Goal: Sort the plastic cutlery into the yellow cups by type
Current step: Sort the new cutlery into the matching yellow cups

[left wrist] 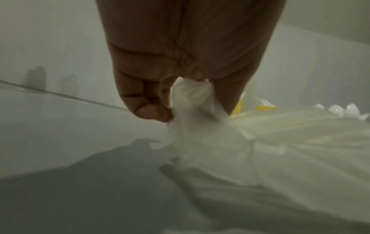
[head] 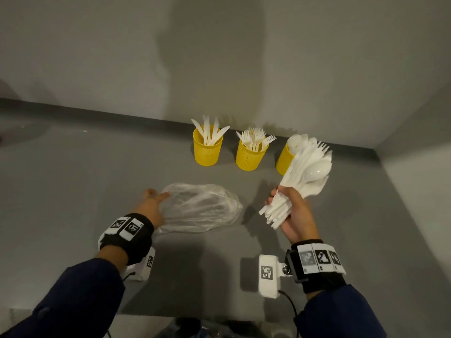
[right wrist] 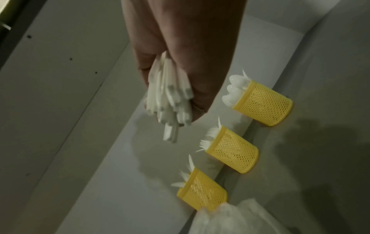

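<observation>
The bundle of white plastic cutlery (head: pixel 300 181) is in the right hand (head: pixel 296 215); the fingers (head: pixel 271 197) of this hand are curled around the handles, and the thumb side closes over them, so the grip is tight around the bundle; the handle ends stick out below the fingers, and the spoon bowls and fork tines fan out above them, toward the wall. In the right wrist view the same handles (right wrist: pixel 170 101) show between the curled fingers and the palm.

Just beyond the raised ends of the bundle stands the right yellow cup (head: pixel 284 158), partly hidden behind the cutlery, with spoons (right wrist: pixel 233 90) inside; to the left of it, beyond the fingers, stands the middle yellow cup (head: pixel 249 157) with forks (head: pixel 256 139); next to that one is the left yellow cup (head: pixel 207 151) with knives (head: pixel 210 132); the three cups stand upright in a row, near each other but apart, close to the wall.

The left hand (head: pixel 152 206) is at the left end of a clear plastic bag (head: pixel 200 208); in the left wrist view its fingers (left wrist: pixel 148 102) pinch a gathered piece of the bag (left wrist: pixel 192 101) against the thumb; the rest of the bag lies flat on the grey tabletop (head: pixel 73 179), between the two hands.

Both wrists have black bands with printed markers (head: pixel 127 225); the sleeves (head: pixel 80 296) are dark blue.
</observation>
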A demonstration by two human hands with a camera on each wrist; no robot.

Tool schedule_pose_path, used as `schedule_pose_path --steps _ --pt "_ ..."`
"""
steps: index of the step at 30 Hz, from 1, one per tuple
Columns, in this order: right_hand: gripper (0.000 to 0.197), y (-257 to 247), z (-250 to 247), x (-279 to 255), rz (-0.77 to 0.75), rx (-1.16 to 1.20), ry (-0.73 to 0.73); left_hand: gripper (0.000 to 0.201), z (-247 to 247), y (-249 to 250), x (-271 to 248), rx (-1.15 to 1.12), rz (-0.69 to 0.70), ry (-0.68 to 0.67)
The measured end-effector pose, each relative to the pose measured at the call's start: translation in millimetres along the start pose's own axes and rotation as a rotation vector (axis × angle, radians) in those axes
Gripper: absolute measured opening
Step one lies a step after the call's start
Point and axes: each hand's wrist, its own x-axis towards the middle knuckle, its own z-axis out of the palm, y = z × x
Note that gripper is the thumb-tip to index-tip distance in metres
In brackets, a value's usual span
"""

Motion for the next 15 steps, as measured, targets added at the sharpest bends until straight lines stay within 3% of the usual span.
schedule_pose_path --steps 5,9,11,15 --pt "0.004 13 12 -4 0.113 -0.230 -0.107 0.048 -27 -3 -25 -0.110 0.005 0.125" --pt "0.002 16 14 -3 0.144 -0.308 -0.170 0.020 -50 53 -46 -0.341 0.245 0.326" --pt "0.003 14 14 -4 0.176 -0.286 -0.219 0.018 -53 93 -57 -0.516 0.344 0.309" --pt "0.021 7 12 -7 0.225 -0.137 -0.317 0.003 -37 162 -69 -0.798 0.365 0.101"
